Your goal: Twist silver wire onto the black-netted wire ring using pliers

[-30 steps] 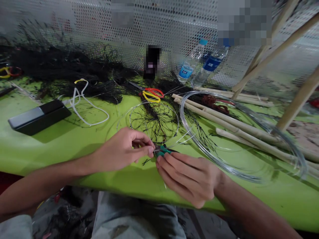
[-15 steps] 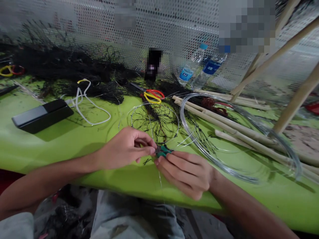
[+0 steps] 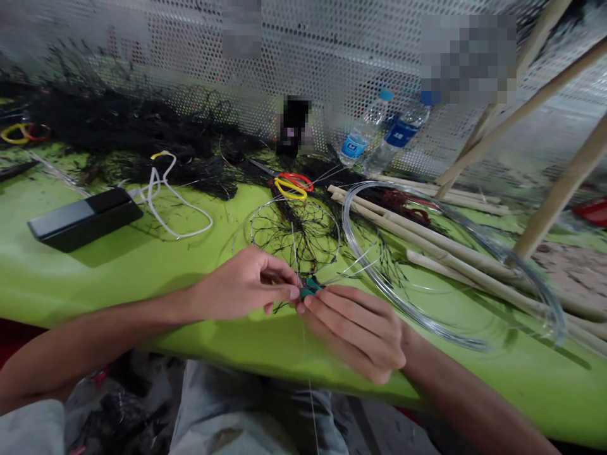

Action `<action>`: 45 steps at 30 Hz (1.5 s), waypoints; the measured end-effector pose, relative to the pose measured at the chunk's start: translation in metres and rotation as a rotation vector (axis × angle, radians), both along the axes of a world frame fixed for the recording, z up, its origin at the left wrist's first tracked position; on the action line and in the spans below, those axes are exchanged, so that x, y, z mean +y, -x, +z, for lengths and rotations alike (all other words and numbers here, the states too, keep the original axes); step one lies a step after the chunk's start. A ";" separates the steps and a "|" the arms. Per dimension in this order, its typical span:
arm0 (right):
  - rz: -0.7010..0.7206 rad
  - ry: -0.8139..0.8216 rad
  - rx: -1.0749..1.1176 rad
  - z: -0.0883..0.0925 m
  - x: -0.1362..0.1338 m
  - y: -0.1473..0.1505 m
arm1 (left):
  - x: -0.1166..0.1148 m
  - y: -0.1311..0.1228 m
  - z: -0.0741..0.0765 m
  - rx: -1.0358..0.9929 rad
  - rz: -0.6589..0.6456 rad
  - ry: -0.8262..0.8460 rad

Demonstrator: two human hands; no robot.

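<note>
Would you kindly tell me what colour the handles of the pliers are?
The pliers' handles are green, best seen in the head view.

1. Near the front edge of the bench (image 3: pixel 227 344), the pliers (image 3: pixel 312 287) were between the left hand (image 3: pixel 246 287) and the right hand (image 3: pixel 358 325).
2. Behind them lay a wire ring (image 3: pixel 338 222) with branching strands (image 3: pixel 302 237) across its inside.
3. Behind the ring lay scissors (image 3: pixel 294 184), handles toward the front right, blades toward the back left.
4. Well left of the ring sat an oblong box (image 3: pixel 85 218), a cable (image 3: pixel 184 234) just to its right, and a heap of fibres (image 3: pixel 128 126) behind both.
5. To the ring's right, a coil of wire (image 3: pixel 347 221) lay across several sticks (image 3: pixel 427 230).
6. Behind the sticks, two bottles (image 3: pixel 353 144) were side by side near the perforated panel (image 3: pixel 190 50).
</note>
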State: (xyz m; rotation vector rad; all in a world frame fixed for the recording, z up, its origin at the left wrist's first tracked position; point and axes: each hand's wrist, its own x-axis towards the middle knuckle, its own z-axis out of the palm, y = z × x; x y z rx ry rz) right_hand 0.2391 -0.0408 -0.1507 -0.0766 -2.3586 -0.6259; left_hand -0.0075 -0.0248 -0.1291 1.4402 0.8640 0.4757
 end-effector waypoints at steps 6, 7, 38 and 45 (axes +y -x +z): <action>-0.009 0.028 -0.047 0.004 0.003 0.000 | 0.003 -0.001 -0.003 -0.075 0.019 0.051; 0.001 0.036 -0.050 0.003 0.003 0.001 | 0.003 -0.001 -0.003 -0.070 0.025 0.055; -0.092 0.551 0.323 0.007 0.009 0.014 | -0.007 -0.001 0.000 0.139 0.156 -0.485; -0.081 0.373 0.246 -0.001 0.008 0.010 | -0.006 -0.002 0.004 0.075 0.139 -0.460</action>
